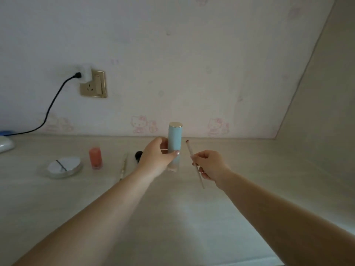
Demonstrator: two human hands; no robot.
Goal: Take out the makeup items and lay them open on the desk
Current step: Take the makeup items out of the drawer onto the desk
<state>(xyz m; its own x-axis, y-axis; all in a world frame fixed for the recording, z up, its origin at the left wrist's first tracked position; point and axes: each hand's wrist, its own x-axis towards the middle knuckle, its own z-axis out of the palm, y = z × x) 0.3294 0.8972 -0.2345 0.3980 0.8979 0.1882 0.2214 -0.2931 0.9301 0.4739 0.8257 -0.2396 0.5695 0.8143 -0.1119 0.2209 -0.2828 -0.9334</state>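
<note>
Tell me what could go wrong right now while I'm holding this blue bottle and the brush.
1. The blue bottle is tall and narrow; set down carelessly by the left hand, it may topple.
2. The brush in the right hand sits close to it and might knock it.
3. The pink bottle stands nearby and could be bumped.

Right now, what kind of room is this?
Probably a bedroom or dressing corner at home. The wall has cartoon cat wallpaper and a wall socket, and makeup sits on the pale desk, like the blue bottle and pink bottle.
</note>
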